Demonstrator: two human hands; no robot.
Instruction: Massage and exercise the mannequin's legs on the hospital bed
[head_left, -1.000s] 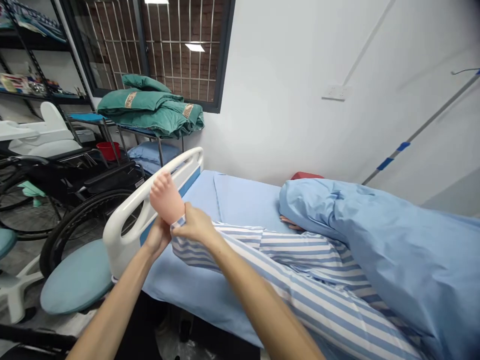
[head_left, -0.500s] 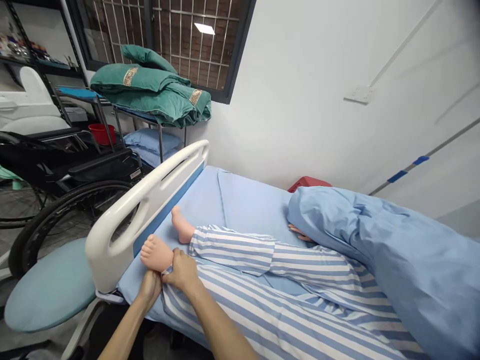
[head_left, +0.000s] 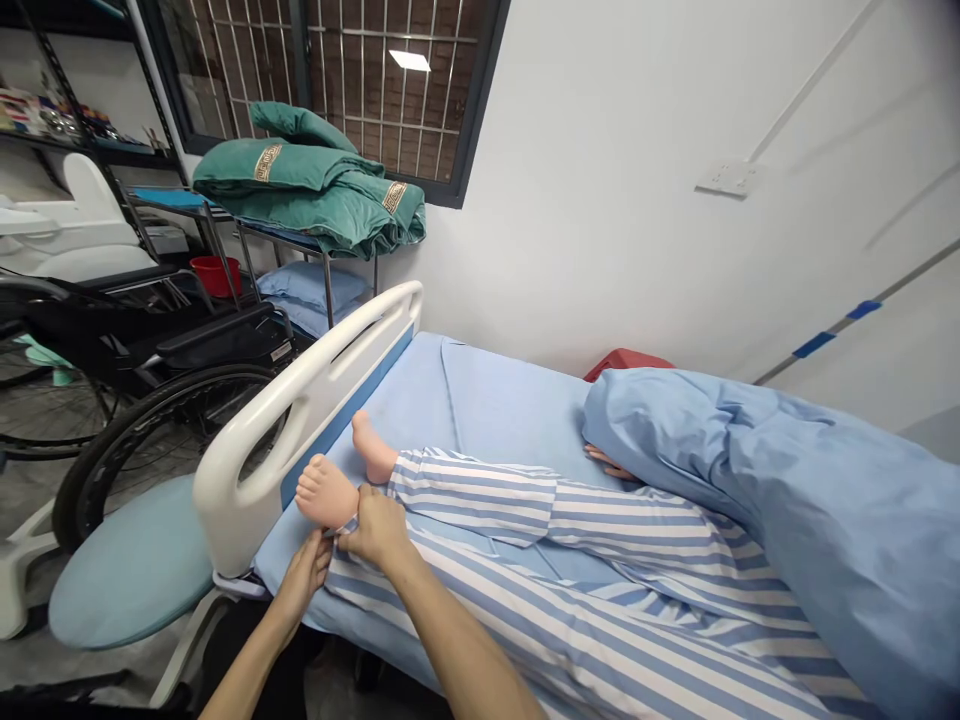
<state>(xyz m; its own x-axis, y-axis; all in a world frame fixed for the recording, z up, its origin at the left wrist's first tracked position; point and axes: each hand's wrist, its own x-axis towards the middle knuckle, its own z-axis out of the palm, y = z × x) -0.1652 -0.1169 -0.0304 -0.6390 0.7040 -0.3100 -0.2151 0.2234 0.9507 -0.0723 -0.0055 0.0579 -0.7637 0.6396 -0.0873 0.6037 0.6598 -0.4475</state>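
A manikin in blue-and-white striped trousers [head_left: 480, 495] lies on the bed, its legs stretched toward the footboard. The nearer bare foot [head_left: 326, 492] points up, and the farther foot [head_left: 373, 447] lies beyond it. My right hand [head_left: 379, 525] is wrapped over the nearer ankle, gripping the trouser leg close to its cuff, thumb toward me. Just below the heel, my left hand [head_left: 304, 572] has its fingers bent together at the cuff's near edge; what lies between the fingertips is partly hidden.
A white footboard [head_left: 307, 375] rises beside the feet. Blue bedding [head_left: 757, 460] covers the upper body, with a manikin hand [head_left: 609, 463] showing. Past the footboard are a wheelchair [head_left: 172, 360], a round pale-blue board [head_left: 131, 565] and folded green quilts [head_left: 315, 190].
My left hand has come down from under the heel to the cuff's near edge. My right hand keeps its grip at the ankle. The view has shifted slightly.
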